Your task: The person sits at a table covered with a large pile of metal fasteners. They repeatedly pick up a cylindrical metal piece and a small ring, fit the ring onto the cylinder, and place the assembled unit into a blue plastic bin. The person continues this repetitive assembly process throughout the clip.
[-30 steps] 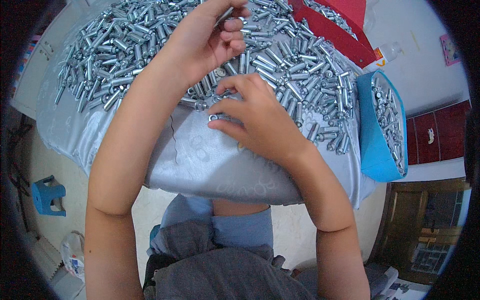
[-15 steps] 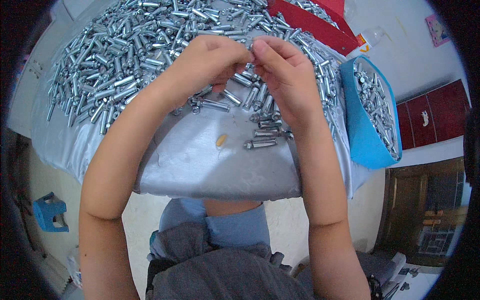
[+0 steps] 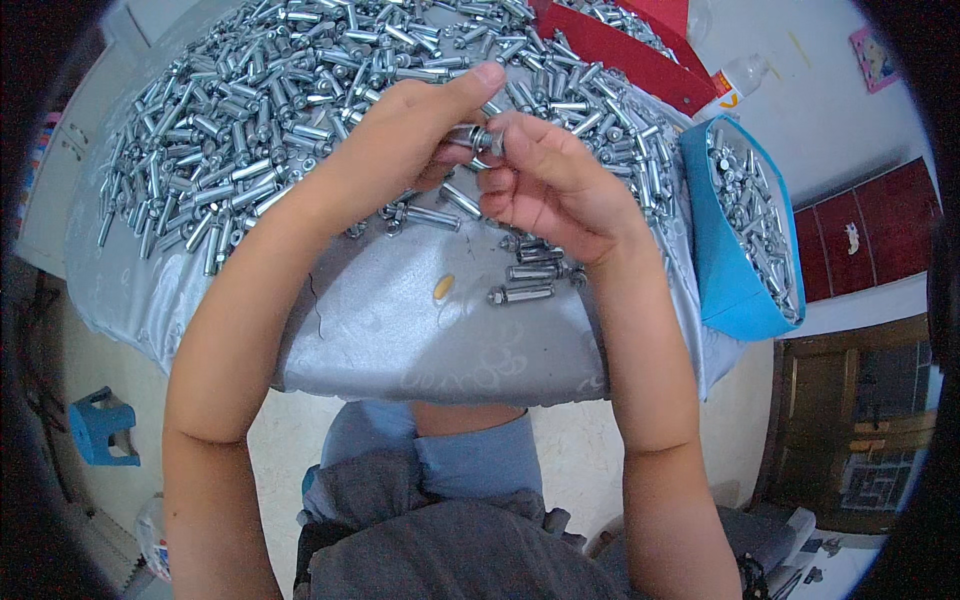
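Observation:
My left hand [image 3: 400,132] is closed around a silver expansion bolt [image 3: 490,141], its thumb raised away from the shank. The nut end sticks out to the right, where the thumb and forefinger of my right hand [image 3: 565,182] pinch it. My left fingers hide the rest of the bolt. Both hands are above the near edge of a big pile of similar metal bolts [image 3: 240,130]. Below my right hand, several more bolts [image 3: 525,293] lie side by side on the grey, shiny tablecloth [image 3: 400,340].
A blue fabric bin [image 3: 738,300] full of bolts stands at the table's right edge. Behind it are a red box [image 3: 640,62] with more bolts and a clear plastic bottle [image 3: 738,78]. A small yellow piece [image 3: 443,287] lies on the cloth. A blue stool [image 3: 103,428] is on the floor at left.
My hands have come slightly lower and nearer. The left thumb has lifted off, and the bolt's nut end now shows between my hands.

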`<state>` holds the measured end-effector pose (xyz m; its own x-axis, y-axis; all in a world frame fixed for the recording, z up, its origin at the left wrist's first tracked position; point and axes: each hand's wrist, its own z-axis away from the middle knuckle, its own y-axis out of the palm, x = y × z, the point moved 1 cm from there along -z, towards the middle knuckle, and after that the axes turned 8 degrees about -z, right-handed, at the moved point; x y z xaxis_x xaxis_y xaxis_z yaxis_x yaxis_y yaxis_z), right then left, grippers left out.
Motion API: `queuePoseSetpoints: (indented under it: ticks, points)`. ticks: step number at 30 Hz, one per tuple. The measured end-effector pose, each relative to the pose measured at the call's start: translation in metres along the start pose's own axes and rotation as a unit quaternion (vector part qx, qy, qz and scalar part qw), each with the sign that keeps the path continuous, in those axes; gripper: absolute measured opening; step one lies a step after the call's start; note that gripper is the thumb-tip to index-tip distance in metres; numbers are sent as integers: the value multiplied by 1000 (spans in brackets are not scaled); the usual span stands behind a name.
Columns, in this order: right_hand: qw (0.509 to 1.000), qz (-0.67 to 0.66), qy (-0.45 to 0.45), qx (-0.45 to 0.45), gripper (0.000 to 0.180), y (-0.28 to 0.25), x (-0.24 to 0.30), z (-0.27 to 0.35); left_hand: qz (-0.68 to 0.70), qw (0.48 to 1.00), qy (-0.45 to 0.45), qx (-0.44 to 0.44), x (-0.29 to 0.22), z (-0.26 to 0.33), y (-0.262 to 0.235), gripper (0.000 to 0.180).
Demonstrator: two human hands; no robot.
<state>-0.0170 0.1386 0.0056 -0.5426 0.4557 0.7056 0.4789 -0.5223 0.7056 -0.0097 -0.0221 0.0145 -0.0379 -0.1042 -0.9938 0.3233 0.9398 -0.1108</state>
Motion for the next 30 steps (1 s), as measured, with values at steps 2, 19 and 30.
queuePoseSetpoints:
  ticks: [2, 19, 30]
  points:
    - [1000, -17, -2, 12, 17, -3, -1, -1, -49, 996, -21, -64, -7, 4, 8, 51]
    - [671, 614, -404, -90, 18, 18, 6, 7, 53, 991, -105, -68, 11, -12, 3, 40]
    - [586, 732, -340, -63, 15, 22, 6, 11, -176, 977, 54, -106, 4, -9, 1, 54]
